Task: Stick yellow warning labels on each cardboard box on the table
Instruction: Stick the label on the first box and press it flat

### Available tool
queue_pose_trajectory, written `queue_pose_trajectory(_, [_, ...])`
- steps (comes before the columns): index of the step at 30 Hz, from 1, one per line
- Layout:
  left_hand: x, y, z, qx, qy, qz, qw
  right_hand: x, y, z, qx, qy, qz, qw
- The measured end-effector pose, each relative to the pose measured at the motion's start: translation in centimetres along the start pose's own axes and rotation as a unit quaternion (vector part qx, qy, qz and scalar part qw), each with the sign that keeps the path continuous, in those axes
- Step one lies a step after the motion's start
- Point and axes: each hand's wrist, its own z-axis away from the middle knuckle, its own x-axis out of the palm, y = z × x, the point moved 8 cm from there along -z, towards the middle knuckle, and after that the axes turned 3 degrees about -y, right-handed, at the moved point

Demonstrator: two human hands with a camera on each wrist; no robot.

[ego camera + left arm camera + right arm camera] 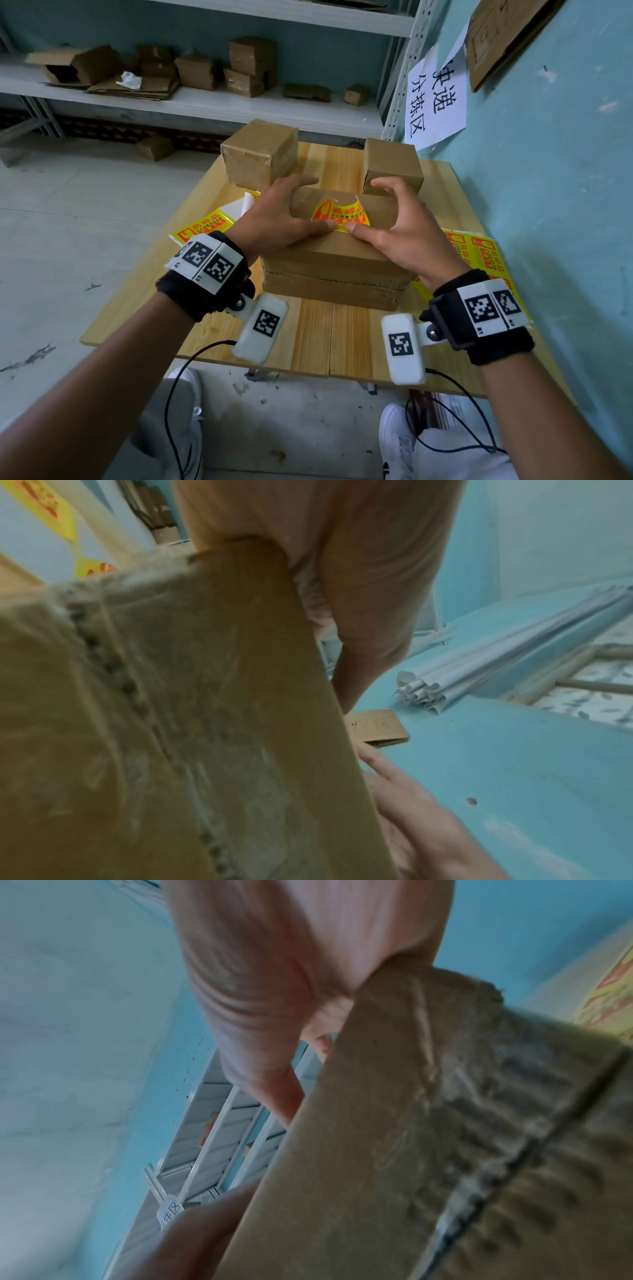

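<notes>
A: Surface and room, left to right?

B: You're at a wood table (318, 339). Grey floor (68, 240) on the left with one small box on it, a white shelf (205, 102) behind holding loose and flattened cartons. A teal wall (548, 171) on the right carries a white paper sign (436, 99) and a cardboard piece. On the table: label sheets (202, 226) at left, back-left box (258, 154), near box (335, 260) in the middle, back-right box (392, 164), more sheets (479, 253) at the right edge.

A: What can't you make out?

B: Your hands cover both lower corners of the label (340, 214) and part of the near box top. The right sheets are cut off behind your wrist. Both wrist views are blurred: mostly palm and a cardboard edge, so no fingertip detail there. In the left wrist view the near box (171, 723) fills the frame; the same goes for the right wrist view (445, 1137).

A: Label and hands?

B: The label is yellow with red print and black text, on top of the near box. Its lower edge is down and the upper edge curls up off the cardboard. Your left hand (284, 212) has its thumb pressing the label's lower left, fingers spread over the box's far-left corner. Your right hand (397, 219) has its thumb pressing the lower right, fingers arched above the box's far-right side. The thumbs almost meet. Neither hand is gripping anything. The two back boxes show no label on the faces in view.
</notes>
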Motion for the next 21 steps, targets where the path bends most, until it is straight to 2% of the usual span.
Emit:
queue_pose_trajectory(9, [-0.1,-0.3,0.5,-0.011,-0.042,0.139,0.989,-0.5,0.3,0.4,0.01,-0.034,-0.109,0.993])
queue_pose_trajectory(21, [-0.5,-0.5,0.7,-0.016,-0.07,0.223,0.972,-0.8,1.1,0.5,0.021,-0.072,-0.199,0.977])
